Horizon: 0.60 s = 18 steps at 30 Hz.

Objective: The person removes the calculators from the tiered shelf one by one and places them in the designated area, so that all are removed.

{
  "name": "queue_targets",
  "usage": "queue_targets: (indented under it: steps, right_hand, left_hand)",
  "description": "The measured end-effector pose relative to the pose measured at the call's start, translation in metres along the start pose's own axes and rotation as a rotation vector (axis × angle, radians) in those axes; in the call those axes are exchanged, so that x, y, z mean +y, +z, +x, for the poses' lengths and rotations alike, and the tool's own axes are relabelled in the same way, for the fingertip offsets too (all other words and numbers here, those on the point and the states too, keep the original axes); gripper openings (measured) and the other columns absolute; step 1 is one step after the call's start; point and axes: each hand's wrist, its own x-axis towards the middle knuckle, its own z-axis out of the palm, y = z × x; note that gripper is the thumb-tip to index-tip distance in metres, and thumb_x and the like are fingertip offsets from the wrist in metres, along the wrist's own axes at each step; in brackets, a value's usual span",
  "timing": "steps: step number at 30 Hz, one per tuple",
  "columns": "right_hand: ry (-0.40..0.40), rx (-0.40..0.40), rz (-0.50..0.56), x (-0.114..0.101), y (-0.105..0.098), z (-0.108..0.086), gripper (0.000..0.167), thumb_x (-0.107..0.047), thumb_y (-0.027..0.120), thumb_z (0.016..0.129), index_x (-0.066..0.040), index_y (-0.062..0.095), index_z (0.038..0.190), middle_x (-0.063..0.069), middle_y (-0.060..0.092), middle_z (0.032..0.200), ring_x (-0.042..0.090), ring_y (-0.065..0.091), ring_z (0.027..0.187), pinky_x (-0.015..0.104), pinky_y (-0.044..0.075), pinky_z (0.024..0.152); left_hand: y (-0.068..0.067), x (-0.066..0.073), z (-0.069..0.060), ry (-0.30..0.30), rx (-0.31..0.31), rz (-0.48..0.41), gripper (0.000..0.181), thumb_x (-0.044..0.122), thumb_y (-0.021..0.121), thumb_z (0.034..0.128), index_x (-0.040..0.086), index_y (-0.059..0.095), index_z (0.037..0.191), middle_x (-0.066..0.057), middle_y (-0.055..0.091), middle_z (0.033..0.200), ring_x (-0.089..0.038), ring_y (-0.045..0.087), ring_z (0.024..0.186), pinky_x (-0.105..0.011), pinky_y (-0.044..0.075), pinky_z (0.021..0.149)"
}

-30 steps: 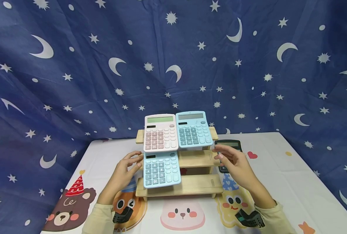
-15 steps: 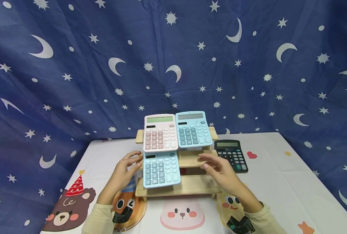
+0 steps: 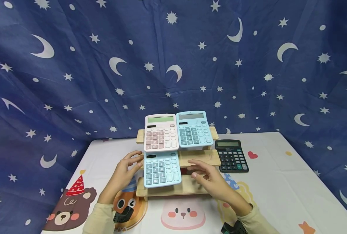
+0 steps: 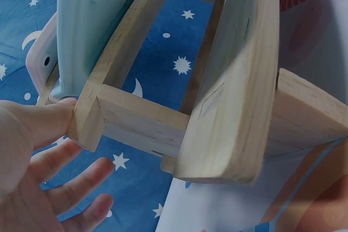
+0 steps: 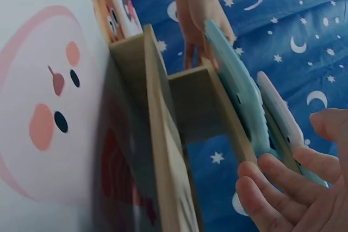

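Light-blue desktop calculator (image 3: 162, 170), on the middle tier of a three-tier wooden rack (image 3: 201, 158), with its surroundings, left to right. Left hand (image 3: 125, 170): fingers loosely extended beside the rack's end, thumb at the wood, no calculator gripped. Top tier: a pink calculator (image 3: 161, 133), then a second light-blue calculator (image 3: 194, 129). Right hand (image 3: 210, 180): relaxed before the rack, holding nothing. Tablecloth (image 3: 267, 182), beyond: a black calculator (image 3: 232, 156). Judged thus, three calculators appear placed; the black one is not yet racked.

Lower blue calculator (image 3: 162, 170), display hidden
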Motion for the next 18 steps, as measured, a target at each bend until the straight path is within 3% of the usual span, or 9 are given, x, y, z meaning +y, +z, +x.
queue_targets:
  steps: [8, 18]
  right_hand:
    - [0.013, -0.058, 0.054, 0.001, 0.012, 0.004, 0.052, -0.011, 0.056, 0.103, -0.002, 0.041, 0.151, 0.029, 0.060, 0.135, 0.042, 0.069, 0.104, 0.041, 0.062, 0.070]
    - [0.048, -0.095, 0.166, -0.001, 0.022, 0.016, 0.060, -0.006, 0.054, 0.102, -0.003, 0.031, 0.157, 0.034, 0.055, 0.140, 0.009, 0.069, 0.096, 0.042, 0.062, 0.077]
  left_hand:
    - [0.000, 0.001, 0.000, -0.005, -0.006, 0.000, 0.034, 0.009, 0.062, 0.0994, -0.004, 0.066, 0.130, -0.021, 0.056, 0.145, -0.045, 0.050, 0.136, -0.065, 0.048, 0.101]
    - [0.000, -0.001, 0.000, -0.004, 0.000, -0.002, 0.033, 0.009, 0.063, 0.0991, -0.004, 0.066, 0.130, -0.021, 0.056, 0.144, -0.045, 0.051, 0.136, -0.064, 0.048, 0.100]
